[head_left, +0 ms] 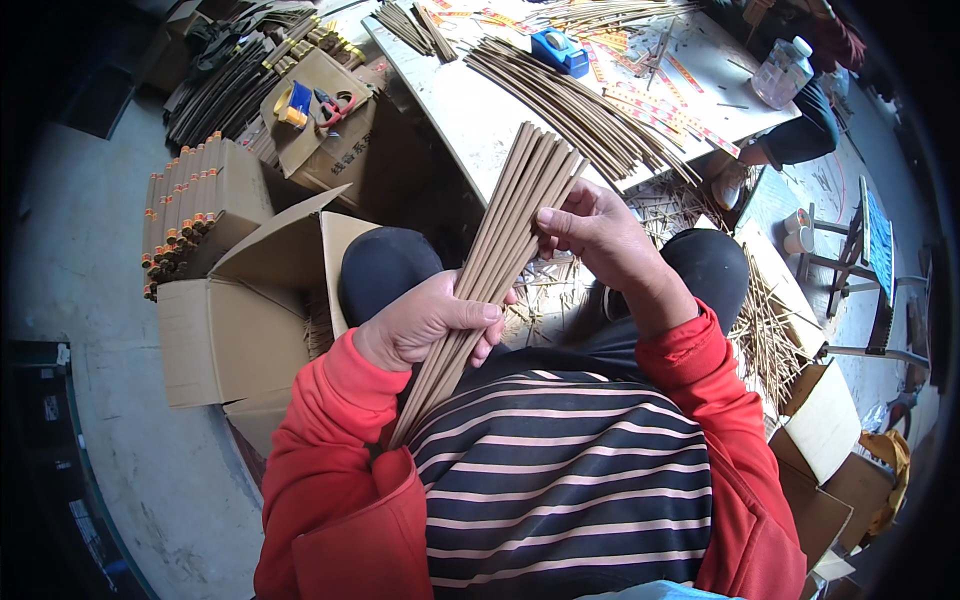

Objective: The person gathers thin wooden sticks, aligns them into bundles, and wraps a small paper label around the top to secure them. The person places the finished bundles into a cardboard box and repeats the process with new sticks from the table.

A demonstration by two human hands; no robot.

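A bundle of long brown incense sticks slants across my lap, its upper end fanned out a little and its lower end against my striped shirt. My left hand is closed round the middle of the bundle, thumb across the front. Near the upper end, my right hand pinches the right-hand sticks, its thumb on top. The fingers behind the bundle are partly hidden. Beyond it, more loose incense sticks lie in a spread row on the white table.
A blue tape dispenser and red-yellow paper strips lie on the table. To the left stand an open carton and a box of banded bundles. Red-handled scissors rest on another carton. Scattered sticks lie at right; another person's leg is beyond.
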